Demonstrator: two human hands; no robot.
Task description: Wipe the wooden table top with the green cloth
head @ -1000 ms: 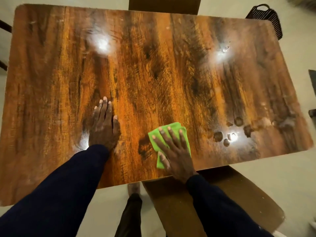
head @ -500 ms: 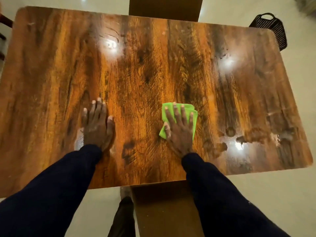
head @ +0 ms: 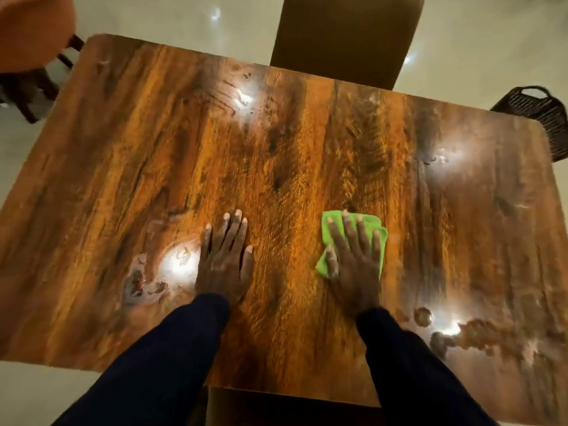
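The glossy wooden table top (head: 292, 155) fills most of the view. A folded green cloth (head: 330, 221) lies on it right of centre, mostly covered by my right hand (head: 353, 259), which presses it flat with straight, spread fingers. My left hand (head: 224, 259) rests flat on the bare wood to the left of the cloth, fingers straight, holding nothing. Wet smears and round damp marks (head: 461, 330) show near the front right edge, and another wet patch (head: 147, 281) sits just left of my left hand.
A brown chair (head: 344, 35) stands at the far side of the table and another chair seat (head: 276, 407) is under the near edge. A dark slatted basket (head: 538, 115) is on the floor at the far right. An orange seat (head: 30, 29) is at the far left.
My right hand has slid the green cloth away from the near edge toward the middle of the table. My left hand has stayed flat on the wood. The view has shifted forward.
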